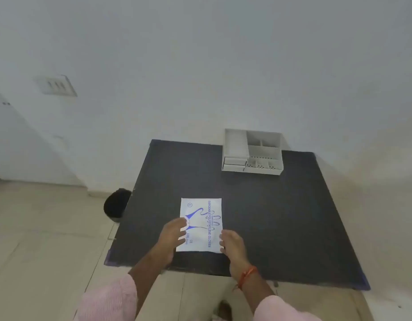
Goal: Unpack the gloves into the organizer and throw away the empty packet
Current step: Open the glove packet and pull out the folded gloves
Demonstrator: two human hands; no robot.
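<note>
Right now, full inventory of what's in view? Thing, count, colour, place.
glove packet: one, white with blue print, flat on the near part of the table
organizer: one, white, several compartments, far side of the table by the wall
table: one, dark top
bin: one, black, on the floor left of the table
switch plate: one, pale, on the wall at left
left hand: one, fingers on the packet's left edge
right hand: one, at the packet's near right corner; orange thread round the wrist
sleeves: two, pink, at bottom of frame
</note>
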